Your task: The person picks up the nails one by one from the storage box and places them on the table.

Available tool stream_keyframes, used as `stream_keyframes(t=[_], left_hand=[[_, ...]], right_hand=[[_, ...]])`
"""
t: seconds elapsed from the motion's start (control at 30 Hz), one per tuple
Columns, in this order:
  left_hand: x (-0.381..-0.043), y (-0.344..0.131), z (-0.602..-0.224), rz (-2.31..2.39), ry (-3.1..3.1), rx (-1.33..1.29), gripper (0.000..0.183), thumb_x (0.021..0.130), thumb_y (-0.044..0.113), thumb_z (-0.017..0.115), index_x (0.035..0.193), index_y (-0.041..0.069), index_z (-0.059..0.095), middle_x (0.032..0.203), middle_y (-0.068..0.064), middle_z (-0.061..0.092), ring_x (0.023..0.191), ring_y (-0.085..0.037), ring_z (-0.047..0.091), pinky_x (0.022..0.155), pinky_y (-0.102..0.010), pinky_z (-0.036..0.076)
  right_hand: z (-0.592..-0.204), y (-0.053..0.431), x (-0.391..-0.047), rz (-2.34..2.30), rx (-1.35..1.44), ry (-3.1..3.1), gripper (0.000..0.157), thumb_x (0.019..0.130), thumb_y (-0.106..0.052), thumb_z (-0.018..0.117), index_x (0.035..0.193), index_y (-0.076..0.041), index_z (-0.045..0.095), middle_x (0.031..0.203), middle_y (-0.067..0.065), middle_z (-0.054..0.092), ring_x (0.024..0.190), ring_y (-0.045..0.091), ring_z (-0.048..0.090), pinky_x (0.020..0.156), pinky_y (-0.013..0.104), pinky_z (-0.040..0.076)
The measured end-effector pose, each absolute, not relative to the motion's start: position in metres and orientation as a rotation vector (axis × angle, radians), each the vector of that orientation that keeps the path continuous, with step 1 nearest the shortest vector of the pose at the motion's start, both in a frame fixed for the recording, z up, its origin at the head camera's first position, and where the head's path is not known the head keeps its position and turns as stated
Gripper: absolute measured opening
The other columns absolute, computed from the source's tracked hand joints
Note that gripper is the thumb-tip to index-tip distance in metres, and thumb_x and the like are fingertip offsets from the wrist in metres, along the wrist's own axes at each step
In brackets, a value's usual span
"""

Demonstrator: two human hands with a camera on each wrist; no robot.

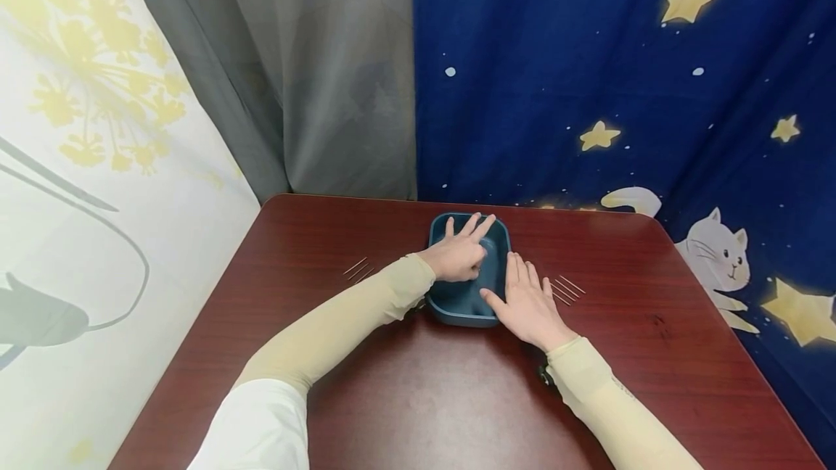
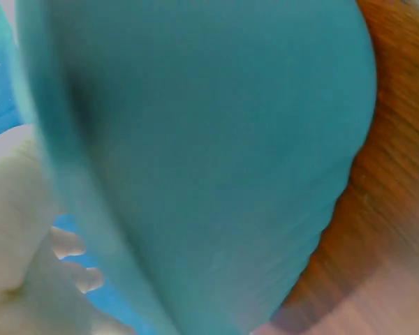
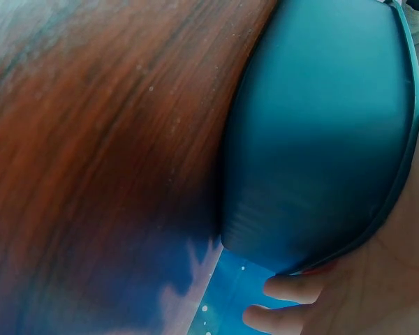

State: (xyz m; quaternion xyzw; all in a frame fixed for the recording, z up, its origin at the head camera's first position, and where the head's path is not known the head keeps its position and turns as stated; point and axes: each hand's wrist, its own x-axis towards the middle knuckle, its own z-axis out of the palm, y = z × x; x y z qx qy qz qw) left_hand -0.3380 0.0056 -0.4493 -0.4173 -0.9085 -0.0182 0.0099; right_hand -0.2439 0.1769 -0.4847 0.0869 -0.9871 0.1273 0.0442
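A dark teal rectangular basin (image 1: 465, 320) with rounded corners stands on the reddish-brown table. My left hand (image 1: 457, 256) is over the basin, three fingers spread and straight towards its far side. The thumb and forefinger look bent near each other, and whether they pinch something small cannot be made out. Along the basin's right rim lies my right hand (image 1: 527, 303), fingers extended and thumb apart over the near right part. In the right wrist view its palm (image 3: 384, 279) is against the basin's edge. The basin wall (image 2: 216, 139) fills most of the left wrist view.
Several thin light sticks (image 1: 568, 289) lie to the right of the basin, close to the right hand's fingers. More such sticks (image 1: 358, 270) lie on the left, beyond the left forearm. A grey curtain (image 1: 346, 93) and a blue starry curtain (image 1: 522, 93) hang behind the table.
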Motion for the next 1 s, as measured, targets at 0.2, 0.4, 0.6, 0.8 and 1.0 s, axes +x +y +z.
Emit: stream_keyframes(t=[0.2, 0.4, 0.6, 0.8, 1.0], left_hand=[[-0.335, 0.000, -0.441, -0.070, -2.808, -1.279, 0.012, 0.081, 0.029, 0.067, 0.071, 0.032, 0.061, 0.151, -0.002, -0.020, 0.137, -0.030, -0.019, 0.096, -0.073, 0.009], [-0.328, -0.008, -0.432, -0.037, -2.776, -1.243, 0.006, 0.081, 0.029, 0.066, 0.076, 0.029, 0.064, 0.152, -0.006, -0.015, 0.137, -0.032, -0.016, 0.097, -0.072, 0.007], [-0.322, -0.018, -0.426, 0.003, -2.749, -1.210, 0.007, 0.081, 0.031, 0.065, 0.076, 0.028, 0.065, 0.153, -0.009, -0.009, 0.138, -0.034, -0.013, 0.097, -0.071, 0.007], [-0.317, -0.028, -0.419, -0.028, -2.737, -1.155, 0.008, 0.080, 0.030, 0.064, 0.072, 0.028, 0.064, 0.154, -0.009, -0.007, 0.138, -0.035, -0.010, 0.098, -0.070, 0.007], [-0.314, -0.040, -0.407, -0.052, -2.735, -1.085, 0.012, 0.080, 0.029, 0.063, 0.069, 0.029, 0.062, 0.154, -0.009, -0.008, 0.138, -0.034, -0.011, 0.098, -0.070, 0.006]], right_hand=[[-0.484, 0.176, -0.244, 0.391, 0.258, -3.017, 0.094, 0.084, -0.066, 0.043, 0.148, -0.008, 0.006, 0.153, 0.011, 0.012, 0.136, 0.036, 0.017, 0.099, 0.066, 0.016], [-0.484, 0.176, -0.243, 0.411, 0.257, -3.023, 0.095, 0.083, -0.067, 0.042, 0.148, -0.008, 0.005, 0.153, 0.010, 0.012, 0.136, 0.036, 0.016, 0.100, 0.066, 0.014], [-0.483, 0.177, -0.243, 0.398, 0.254, -3.021, 0.098, 0.081, -0.073, 0.036, 0.148, -0.007, 0.007, 0.152, 0.013, 0.015, 0.136, 0.036, 0.017, 0.100, 0.066, 0.015], [-0.483, 0.175, -0.243, 0.392, 0.246, -3.027, 0.100, 0.080, -0.075, 0.033, 0.148, -0.006, 0.008, 0.152, 0.014, 0.015, 0.136, 0.036, 0.017, 0.100, 0.065, 0.015], [-0.482, 0.174, -0.242, 0.395, 0.235, -3.018, 0.098, 0.082, -0.070, 0.039, 0.148, -0.006, 0.007, 0.151, 0.015, 0.016, 0.135, 0.037, 0.019, 0.100, 0.065, 0.016]])
